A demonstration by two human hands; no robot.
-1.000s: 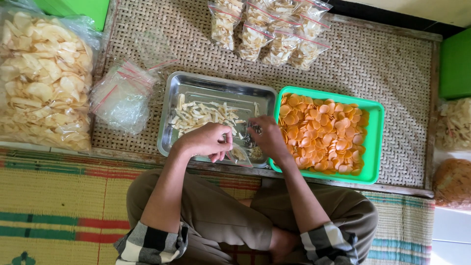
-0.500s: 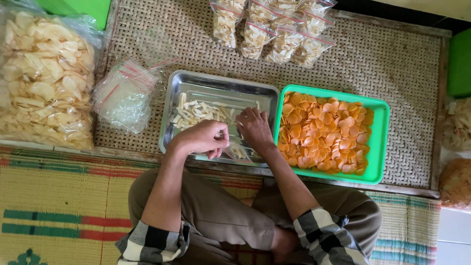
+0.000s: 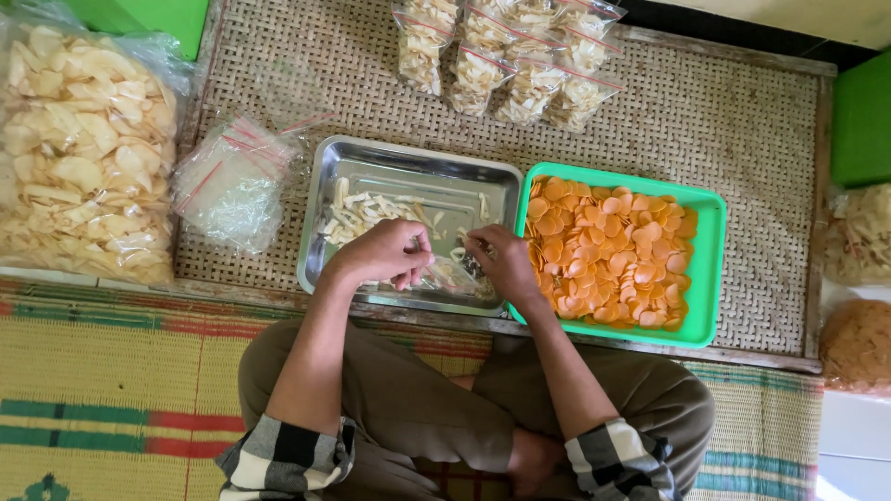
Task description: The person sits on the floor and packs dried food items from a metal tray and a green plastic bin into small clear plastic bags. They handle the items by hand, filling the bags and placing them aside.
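Observation:
A metal tray [image 3: 436,172] with pale stick-shaped crackers [image 3: 364,210] lies on a woven rattan table. My left hand [image 3: 385,252] hovers over the tray's near edge and pinches the mouth of a small clear plastic bag [image 3: 447,276]. My right hand [image 3: 504,263] is at the same bag from the right, fingers closed on a few cracker pieces at its opening. Right of the metal tray sits a green plastic tray [image 3: 703,269] full of round orange crackers [image 3: 603,255].
A pile of empty clear zip bags [image 3: 234,184] lies left of the metal tray. A big bag of pale chips [image 3: 79,153] fills the far left. Several filled small bags [image 3: 510,56] stand at the back. More snack bags [image 3: 858,288] sit at the right edge.
My right hand went up into the metal tray among the stick crackers, then came back down to the small bag held by my left hand.

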